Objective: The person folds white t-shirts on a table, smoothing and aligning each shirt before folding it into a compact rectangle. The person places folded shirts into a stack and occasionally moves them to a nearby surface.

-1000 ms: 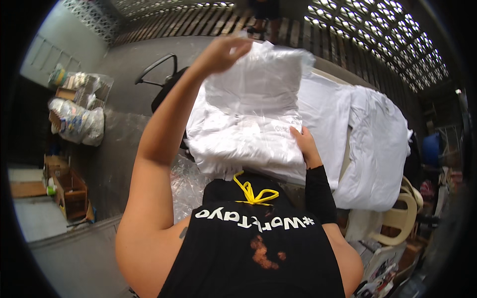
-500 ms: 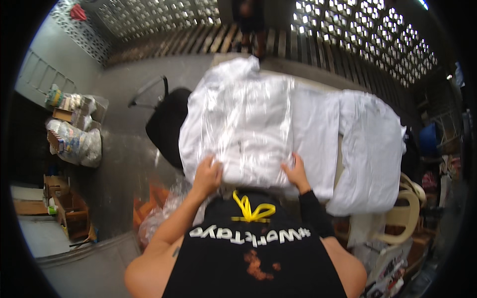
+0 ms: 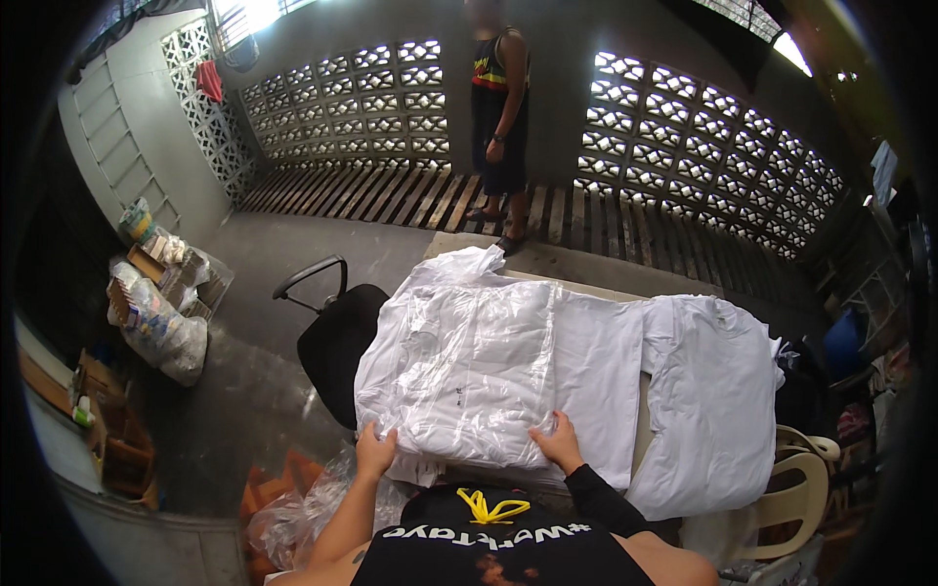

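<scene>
A clear plastic bag of folded white cloth (image 3: pixel 479 366) lies flat in front of me, on top of spread white shirts. My left hand (image 3: pixel 375 451) grips its near left corner, thumb and fingers on the plastic. At the near right corner, my right hand (image 3: pixel 559 444) holds the bag's edge between thumb and fingers. Beneath and to the right stretches a white garment (image 3: pixel 601 376). Farther right, a separate white T-shirt (image 3: pixel 713 400) is laid out, its near end hanging over the table edge.
A black office chair (image 3: pixel 337 347) stands left of the table. Loose clear plastic (image 3: pixel 337 503) lies by my left arm. At the right is a cream plastic chair (image 3: pixel 796 498). A person (image 3: pixel 503 107) stands beyond the table. Filled bags (image 3: pixel 166 327) sit far left.
The view has tilted up, showing more of the standing person and the wall. My left hand has shifted outward to the bag's left corner; my right hand stays at the right corner.
</scene>
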`<action>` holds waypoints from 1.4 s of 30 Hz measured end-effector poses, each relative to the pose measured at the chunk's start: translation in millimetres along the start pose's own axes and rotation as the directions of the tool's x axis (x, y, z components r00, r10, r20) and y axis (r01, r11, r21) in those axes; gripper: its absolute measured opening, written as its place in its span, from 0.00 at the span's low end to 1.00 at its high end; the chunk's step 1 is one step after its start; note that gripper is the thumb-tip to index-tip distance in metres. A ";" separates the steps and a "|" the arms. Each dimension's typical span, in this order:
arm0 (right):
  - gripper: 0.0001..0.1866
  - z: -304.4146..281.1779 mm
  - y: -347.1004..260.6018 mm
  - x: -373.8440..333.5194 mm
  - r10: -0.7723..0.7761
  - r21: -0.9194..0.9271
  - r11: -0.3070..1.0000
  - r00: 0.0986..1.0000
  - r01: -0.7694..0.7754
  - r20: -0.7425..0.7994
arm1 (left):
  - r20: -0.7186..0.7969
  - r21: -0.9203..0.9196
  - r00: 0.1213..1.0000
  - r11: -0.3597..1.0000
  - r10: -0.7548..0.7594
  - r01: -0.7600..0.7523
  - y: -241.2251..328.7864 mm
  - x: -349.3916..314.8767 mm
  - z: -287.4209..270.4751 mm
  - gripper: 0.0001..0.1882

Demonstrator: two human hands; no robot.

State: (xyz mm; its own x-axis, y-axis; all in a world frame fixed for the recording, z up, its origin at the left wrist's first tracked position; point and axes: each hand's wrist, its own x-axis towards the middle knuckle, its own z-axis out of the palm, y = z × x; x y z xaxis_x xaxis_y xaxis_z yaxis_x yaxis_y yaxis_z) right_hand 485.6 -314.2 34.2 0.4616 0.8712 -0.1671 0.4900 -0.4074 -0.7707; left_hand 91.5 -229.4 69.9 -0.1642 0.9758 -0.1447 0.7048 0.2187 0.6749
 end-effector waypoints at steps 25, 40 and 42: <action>0.17 -181.2 -164.6 -3.5 -0.705 0.715 0.304 0.653 0.629 -0.275 | -0.265 -0.964 0.730 -0.159 0.630 -0.213 271.8 33.7 -201.9 0.31; 0.40 53.0 -153.3 -18.9 -0.379 -0.450 0.726 0.848 0.521 0.371 | 0.265 -0.059 0.664 0.700 0.699 -0.712 132.5 119.0 45.1 0.23; 0.39 73.1 -110.4 -38.0 -0.487 -0.495 0.652 0.817 0.575 0.308 | 0.288 0.252 0.653 0.602 0.701 -0.758 70.7 65.3 55.5 0.21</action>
State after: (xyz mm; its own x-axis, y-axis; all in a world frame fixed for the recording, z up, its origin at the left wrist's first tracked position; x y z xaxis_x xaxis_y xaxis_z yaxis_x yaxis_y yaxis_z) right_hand 359.9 -282.4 80.7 -0.0891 0.9948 0.0495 0.9506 0.0998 -0.2939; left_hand 168.9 -149.7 68.1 0.5852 0.7928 0.1705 0.7226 -0.6052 0.3340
